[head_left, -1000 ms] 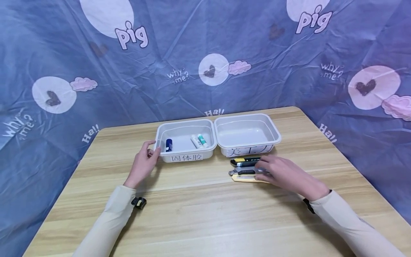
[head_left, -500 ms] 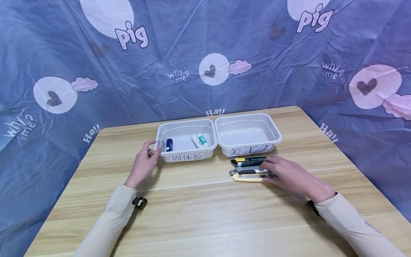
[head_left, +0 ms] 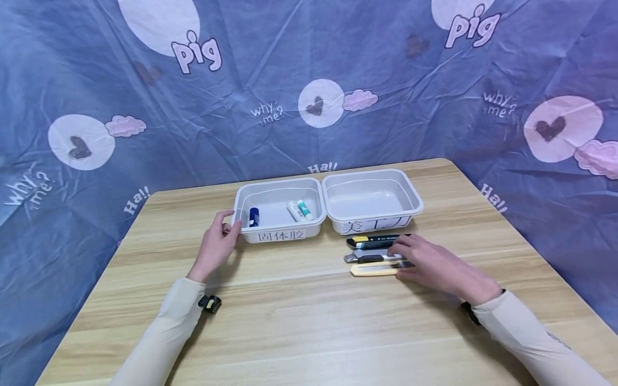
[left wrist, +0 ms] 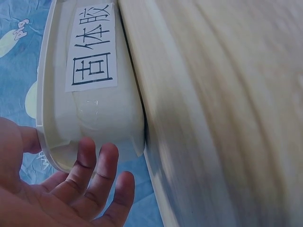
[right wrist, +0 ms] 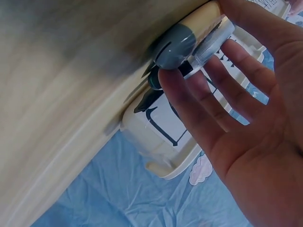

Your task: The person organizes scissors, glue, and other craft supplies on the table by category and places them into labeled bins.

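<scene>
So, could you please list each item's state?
Left white plastic tray: lidless.
Right white plastic tray: lidless.
Blue glue stick: in left tray.
White glue stick: lying there.
Green-white glue stick: lying there.
Black-yellow cutter: lying flat.
Silver-black cutter: lying flat.
Yellow cutter: gripped by right hand.

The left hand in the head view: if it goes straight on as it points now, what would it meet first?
The left white tray, probably at once: the left hand appears to touch its left end, though exact contact is unclear.

Head view: yellow cutter [head_left: 374, 269] partly hidden by right fingers [head_left: 402, 249].
</scene>
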The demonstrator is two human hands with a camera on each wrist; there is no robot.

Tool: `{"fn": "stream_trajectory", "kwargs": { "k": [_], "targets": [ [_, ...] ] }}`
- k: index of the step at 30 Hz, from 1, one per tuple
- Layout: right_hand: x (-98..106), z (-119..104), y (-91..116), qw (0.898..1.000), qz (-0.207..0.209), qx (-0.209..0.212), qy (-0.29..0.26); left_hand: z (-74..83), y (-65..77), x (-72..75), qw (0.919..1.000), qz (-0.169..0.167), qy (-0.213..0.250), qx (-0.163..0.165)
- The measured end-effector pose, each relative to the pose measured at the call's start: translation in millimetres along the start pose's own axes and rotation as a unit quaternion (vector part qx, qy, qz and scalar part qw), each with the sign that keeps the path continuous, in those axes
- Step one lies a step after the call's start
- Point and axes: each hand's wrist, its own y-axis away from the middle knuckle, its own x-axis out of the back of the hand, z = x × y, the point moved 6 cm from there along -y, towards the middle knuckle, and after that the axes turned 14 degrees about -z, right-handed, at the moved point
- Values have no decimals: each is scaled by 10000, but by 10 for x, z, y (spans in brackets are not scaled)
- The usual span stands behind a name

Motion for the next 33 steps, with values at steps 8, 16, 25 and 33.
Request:
{"fn": "stream_trajectory", "kwargs": {
  "k": [8, 16, 25, 33],
  "targets": [
    [-5, -33, 30, 9999, 86, 61, 50, 2, 1, -1, 10000, -29, 23, -7],
    [-14, -55, 61, 9999, -99, 43, 13, -2, -2, 1, 10000, -67, 64, 12],
    [-7, -128, 113, 9991, -255, 324, -103, 12, 6, 7, 10000, -36, 43, -5],
    [-11, -169, 133, 9977, -592, 141, -299, 5, 2, 4, 10000, -51, 18, 16]
  ]
}}
